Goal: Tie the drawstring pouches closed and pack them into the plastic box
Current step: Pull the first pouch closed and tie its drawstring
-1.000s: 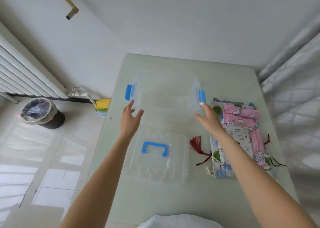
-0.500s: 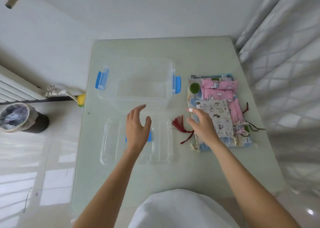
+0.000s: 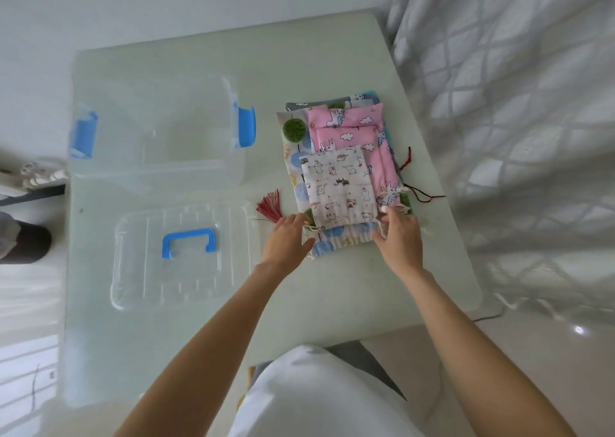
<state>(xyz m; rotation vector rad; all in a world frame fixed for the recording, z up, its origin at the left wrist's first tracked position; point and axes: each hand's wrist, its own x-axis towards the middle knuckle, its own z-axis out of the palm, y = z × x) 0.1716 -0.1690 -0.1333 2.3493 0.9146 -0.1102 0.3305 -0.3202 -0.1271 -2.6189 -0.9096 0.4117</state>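
Fingers [image 3: 299, 220] of both hands touch white pouch [image 3: 337, 190] near-edge corners.

No legible text anywhere.

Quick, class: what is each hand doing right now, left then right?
Left hand: fingers reach the near corner of the white animal-print pouch; a grip cannot be told.
Right hand: fingers at its other near corner; grip unclear.

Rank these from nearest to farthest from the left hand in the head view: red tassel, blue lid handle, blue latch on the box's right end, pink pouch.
From the left hand:
1. Red tassel, just beyond its fingers, to the left.
2. Blue lid handle, on the lid to its left.
3. Pink pouch and blue latch, both farther up the table; too close to call.
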